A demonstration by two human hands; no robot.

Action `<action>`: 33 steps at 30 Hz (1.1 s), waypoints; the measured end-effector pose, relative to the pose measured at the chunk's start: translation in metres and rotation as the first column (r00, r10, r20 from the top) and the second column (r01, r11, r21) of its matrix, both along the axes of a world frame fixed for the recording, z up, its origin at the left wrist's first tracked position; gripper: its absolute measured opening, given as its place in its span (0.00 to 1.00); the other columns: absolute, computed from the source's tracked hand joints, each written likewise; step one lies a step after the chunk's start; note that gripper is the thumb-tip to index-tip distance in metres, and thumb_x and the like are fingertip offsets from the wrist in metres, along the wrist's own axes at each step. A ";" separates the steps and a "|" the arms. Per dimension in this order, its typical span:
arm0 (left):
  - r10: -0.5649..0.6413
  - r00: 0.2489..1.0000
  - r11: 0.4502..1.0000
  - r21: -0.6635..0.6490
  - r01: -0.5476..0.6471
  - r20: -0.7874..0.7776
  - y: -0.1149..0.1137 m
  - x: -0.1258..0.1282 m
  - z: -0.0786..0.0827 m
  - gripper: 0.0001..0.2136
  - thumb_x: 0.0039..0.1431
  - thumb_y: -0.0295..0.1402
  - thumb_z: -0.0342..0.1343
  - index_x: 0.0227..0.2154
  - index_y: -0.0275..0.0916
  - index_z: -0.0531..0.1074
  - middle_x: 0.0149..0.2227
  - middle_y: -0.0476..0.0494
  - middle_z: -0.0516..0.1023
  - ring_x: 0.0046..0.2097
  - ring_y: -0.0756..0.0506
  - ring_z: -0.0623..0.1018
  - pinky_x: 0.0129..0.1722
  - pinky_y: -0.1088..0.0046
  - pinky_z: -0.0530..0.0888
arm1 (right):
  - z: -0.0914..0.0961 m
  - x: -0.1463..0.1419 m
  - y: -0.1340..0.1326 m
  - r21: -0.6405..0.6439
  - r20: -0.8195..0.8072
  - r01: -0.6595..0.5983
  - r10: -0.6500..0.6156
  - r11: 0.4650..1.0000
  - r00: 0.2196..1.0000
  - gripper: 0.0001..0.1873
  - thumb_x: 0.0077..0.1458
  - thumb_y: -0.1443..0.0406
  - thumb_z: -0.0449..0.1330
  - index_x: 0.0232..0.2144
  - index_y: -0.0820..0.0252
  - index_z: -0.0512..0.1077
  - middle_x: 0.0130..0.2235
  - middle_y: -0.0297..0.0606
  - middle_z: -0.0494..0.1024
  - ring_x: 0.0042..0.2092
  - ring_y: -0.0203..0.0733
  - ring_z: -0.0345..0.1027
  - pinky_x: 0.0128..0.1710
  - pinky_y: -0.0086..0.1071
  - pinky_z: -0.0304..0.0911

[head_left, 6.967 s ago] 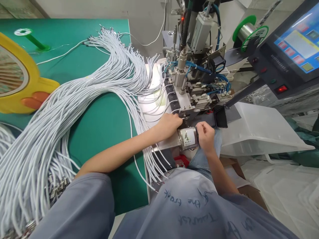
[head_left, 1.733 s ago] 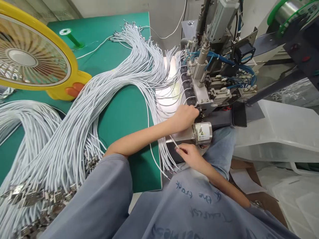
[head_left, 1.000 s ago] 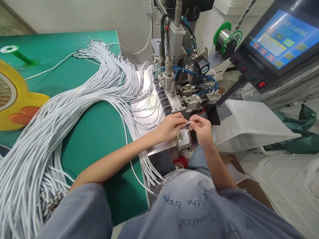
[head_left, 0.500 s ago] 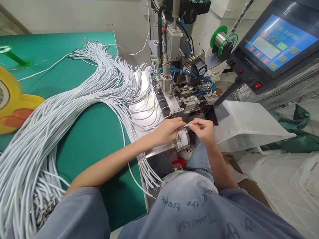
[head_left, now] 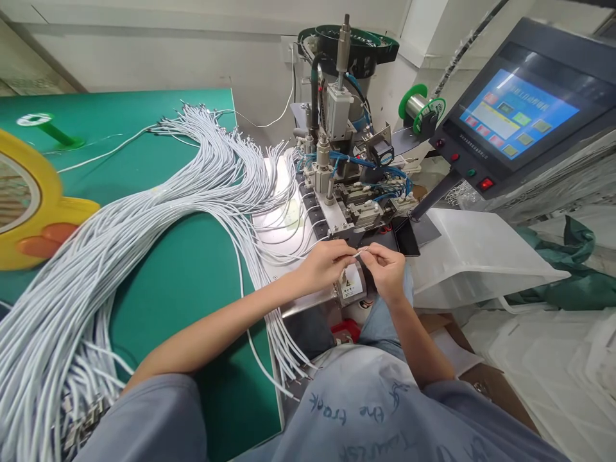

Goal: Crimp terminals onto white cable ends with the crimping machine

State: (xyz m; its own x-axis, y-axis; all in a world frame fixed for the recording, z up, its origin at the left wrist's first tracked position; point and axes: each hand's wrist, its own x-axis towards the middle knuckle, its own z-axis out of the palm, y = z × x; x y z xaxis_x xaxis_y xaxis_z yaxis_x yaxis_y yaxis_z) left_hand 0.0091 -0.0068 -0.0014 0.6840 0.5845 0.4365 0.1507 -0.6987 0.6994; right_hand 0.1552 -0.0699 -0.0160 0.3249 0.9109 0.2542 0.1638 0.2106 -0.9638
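Observation:
In front of the machine [head_left: 332, 192], my left hand [head_left: 330, 262] pinches a white cable [head_left: 358, 254] close to its end. My right hand [head_left: 386, 268] meets it there, thumb and fingers closed on the tip of the same cable. Just a short piece of it shows between the two hands; the tip's details are too small to make out. A large bundle of white cables [head_left: 158, 199] lies to the left of my hands, some of its ends hanging over the table edge. Several single cables rest in the machine's black feed strip [head_left: 312, 206].
A green-topped table [head_left: 168, 269] holds the bundle and a yellow duck-shaped fan or mirror [head_left: 52, 208]. A touch screen [head_left: 520, 112] overhangs on the right, near a solder wire spool [head_left: 418, 109]. Below it sits a translucent plastic bin [head_left: 476, 247].
The head view has tilted up a little, so everything sits lower. My two hands have drawn closer together, and my right fingers have shifted their hold on the cable end.

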 end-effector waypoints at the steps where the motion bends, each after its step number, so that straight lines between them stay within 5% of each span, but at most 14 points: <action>1: -0.011 1.000 1.000 -0.017 0.011 -0.013 0.001 0.000 0.001 0.08 0.59 0.27 0.50 0.32 0.35 0.74 0.24 0.49 0.72 0.26 0.54 0.70 0.28 0.80 0.66 | 0.000 0.002 0.001 -0.001 0.006 -0.011 0.011 1.000 1.000 0.09 0.48 0.61 0.60 0.24 0.61 0.76 0.23 0.34 0.70 0.26 0.34 0.59 0.24 0.29 0.55; 6: -0.053 0.996 0.998 -0.032 0.050 -0.073 0.003 -0.002 0.004 0.08 0.59 0.25 0.47 0.32 0.34 0.72 0.22 0.51 0.70 0.25 0.55 0.69 0.27 0.82 0.65 | 0.001 0.011 0.004 -0.005 0.077 -0.079 0.080 0.997 0.994 0.08 0.49 0.62 0.60 0.25 0.61 0.77 0.21 0.33 0.68 0.24 0.33 0.57 0.23 0.29 0.53; 16: -0.007 0.989 0.970 0.238 0.043 -0.149 0.005 -0.002 -0.005 0.12 0.62 0.27 0.43 0.36 0.33 0.73 0.26 0.46 0.68 0.28 0.52 0.69 0.27 0.79 0.64 | 0.013 0.018 0.001 -0.141 0.215 -0.118 0.147 0.983 0.966 0.09 0.49 0.64 0.59 0.23 0.63 0.75 0.18 0.29 0.59 0.21 0.30 0.48 0.20 0.28 0.48; 22: -0.021 0.997 0.983 0.179 0.032 -0.068 0.003 0.000 -0.006 0.10 0.61 0.27 0.46 0.32 0.34 0.73 0.25 0.47 0.69 0.27 0.52 0.69 0.26 0.79 0.64 | 0.004 0.017 0.001 -0.080 0.123 -0.098 0.107 0.992 0.987 0.07 0.47 0.64 0.61 0.23 0.62 0.76 0.16 0.27 0.55 0.20 0.29 0.47 0.21 0.28 0.50; 28: -0.030 0.999 0.995 0.100 0.027 0.025 -0.001 0.001 -0.002 0.09 0.59 0.27 0.49 0.28 0.34 0.73 0.22 0.49 0.69 0.24 0.55 0.66 0.24 0.81 0.63 | -0.007 0.002 0.000 -0.061 -0.096 -0.017 0.011 0.998 0.995 0.08 0.45 0.61 0.62 0.23 0.60 0.77 0.22 0.34 0.72 0.25 0.35 0.62 0.25 0.29 0.59; 33: -0.007 1.000 0.998 0.062 0.005 0.020 -0.003 0.001 -0.002 0.09 0.60 0.31 0.50 0.28 0.35 0.73 0.22 0.49 0.69 0.24 0.54 0.67 0.24 0.81 0.64 | -0.012 -0.010 -0.002 -0.052 -0.126 0.110 -0.116 0.993 0.985 0.08 0.46 0.60 0.62 0.25 0.59 0.78 0.25 0.35 0.75 0.28 0.36 0.65 0.27 0.30 0.60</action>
State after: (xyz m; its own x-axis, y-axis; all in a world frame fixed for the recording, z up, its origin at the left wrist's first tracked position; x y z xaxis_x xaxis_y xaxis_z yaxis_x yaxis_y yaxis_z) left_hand 0.0105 -0.0096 -0.0030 0.6779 0.5516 0.4861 0.1323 -0.7418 0.6574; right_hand 0.1455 -0.0717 -0.0276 0.4535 0.8761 0.1639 0.0586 0.1542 -0.9863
